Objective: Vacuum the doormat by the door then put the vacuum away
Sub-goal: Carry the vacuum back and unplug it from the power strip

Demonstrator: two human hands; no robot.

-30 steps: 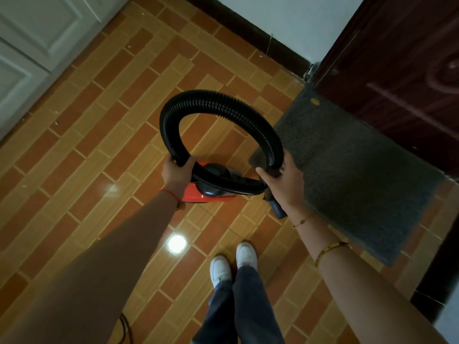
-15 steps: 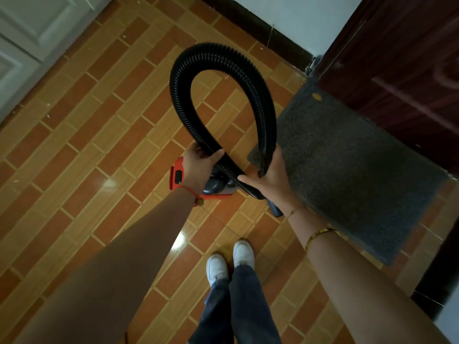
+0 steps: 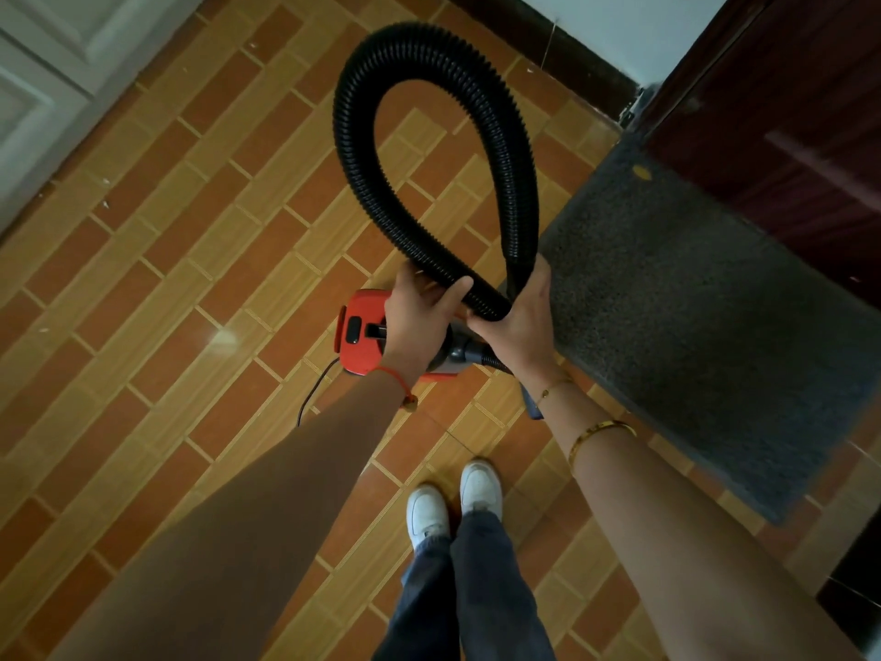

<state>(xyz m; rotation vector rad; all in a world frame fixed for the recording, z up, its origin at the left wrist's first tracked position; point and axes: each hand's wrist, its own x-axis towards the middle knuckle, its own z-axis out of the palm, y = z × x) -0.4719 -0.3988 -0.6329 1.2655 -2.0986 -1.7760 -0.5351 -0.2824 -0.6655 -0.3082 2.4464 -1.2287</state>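
A black ribbed vacuum hose [image 3: 362, 183] forms a tall loop in front of me. My left hand [image 3: 419, 317] grips one strand of the hose low down, and my right hand [image 3: 519, 317] grips the other strand where the two cross. Below my hands a small red vacuum body [image 3: 357, 331] is partly hidden by my left wrist; I cannot tell whether it touches the floor. Its thin black cord [image 3: 312, 388] trails down to the left. The dark grey doormat [image 3: 691, 317] lies to the right, in front of the dark brown door [image 3: 786, 112].
Orange and tan tiled floor [image 3: 190, 279] spreads all around. A white panelled door or cabinet [image 3: 43, 88] stands at the upper left. A white wall with a dark skirting [image 3: 586, 64] runs along the top. My white shoes [image 3: 453, 508] stand just below the vacuum.
The hose loop has been drawn taller and narrower. My two hands have come closer together, and the red vacuum body now shows more to the left of my left wrist.
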